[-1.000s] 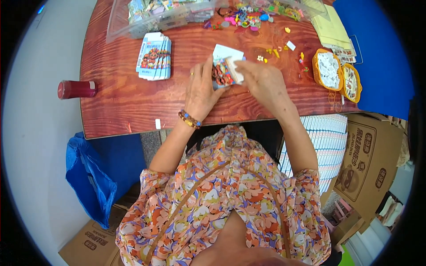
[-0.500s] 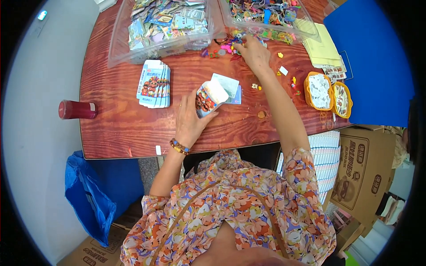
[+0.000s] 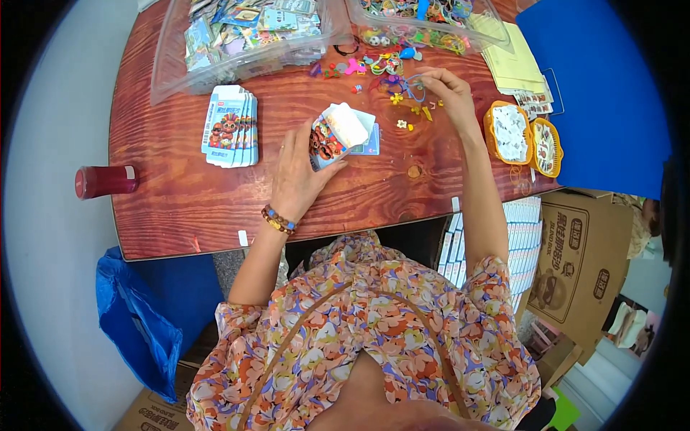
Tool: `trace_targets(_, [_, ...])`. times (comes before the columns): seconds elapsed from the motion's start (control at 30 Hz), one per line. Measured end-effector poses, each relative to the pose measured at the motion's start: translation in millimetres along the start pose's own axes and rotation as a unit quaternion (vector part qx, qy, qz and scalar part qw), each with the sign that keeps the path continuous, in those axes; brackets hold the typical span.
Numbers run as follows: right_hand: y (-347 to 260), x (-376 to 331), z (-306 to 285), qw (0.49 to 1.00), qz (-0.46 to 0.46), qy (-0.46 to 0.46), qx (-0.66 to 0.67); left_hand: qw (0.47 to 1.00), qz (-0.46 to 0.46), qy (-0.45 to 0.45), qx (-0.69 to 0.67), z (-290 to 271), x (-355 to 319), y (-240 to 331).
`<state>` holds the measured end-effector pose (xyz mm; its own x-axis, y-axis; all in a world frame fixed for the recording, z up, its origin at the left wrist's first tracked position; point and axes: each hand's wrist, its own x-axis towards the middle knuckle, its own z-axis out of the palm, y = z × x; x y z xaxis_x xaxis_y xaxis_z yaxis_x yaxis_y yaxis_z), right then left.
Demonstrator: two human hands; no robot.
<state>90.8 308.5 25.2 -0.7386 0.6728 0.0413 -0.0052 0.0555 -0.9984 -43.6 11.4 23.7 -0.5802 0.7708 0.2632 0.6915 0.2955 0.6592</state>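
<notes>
My left hand (image 3: 298, 169) grips a small printed cardboard box (image 3: 327, 146) with its white top flap standing open. Cards (image 3: 369, 146) lie on the table just behind that box, partly covered by it. My right hand (image 3: 454, 100) pinches a thin bluish loop (image 3: 417, 87), perhaps an elastic or a bracelet, just above a loose scatter of small trinkets. Among these are a pink piece (image 3: 354, 67), a blue one (image 3: 407, 53), yellow bits (image 3: 396, 98) and a tangle of coloured loops (image 3: 387, 65).
Behind stand two clear plastic bins, one of card packets (image 3: 248, 61), one of trinkets (image 3: 438, 44). A stack of flat boxes (image 3: 230, 129) and a red bottle (image 3: 108, 181) are left. Yellow baskets (image 3: 491, 147) and yellow paper (image 3: 507, 65) lie right, by a blue panel (image 3: 611, 100).
My right hand has drawn back from the trinket pile toward the right, with the bluish loop now in its fingers. Some trinkets lie spread nearer. My left hand still holds the box.
</notes>
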Motion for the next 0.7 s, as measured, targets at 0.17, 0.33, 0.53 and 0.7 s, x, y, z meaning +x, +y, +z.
trace_targets(0.17, [4.4, -5.1, -7.5, 0.986, 0.062, -0.030, 0.151, 1.000, -0.003, -0.023, 0.000, 6.5, 0.6, 5.4])
trace_targets(0.33, [-2.5, -2.6, -24.9, 0.995, 0.075, -0.009, -0.071, 1.000, 0.003, -0.027, 0.015, 4.7, -1.3, 12.8])
trace_targets(0.53, [-20.5, -22.1, -18.0, 0.988, -0.001, 0.096, -0.124, 0.999, 0.023, -0.006, 0.039, 6.0, -6.4, 13.9])
trace_targets(0.7, [-47.6, -42.9, -0.7, 0.999, 0.014, -0.044, -0.002, 0.999, 0.014, -0.028, 0.041, 15.8, 0.9, 21.5])
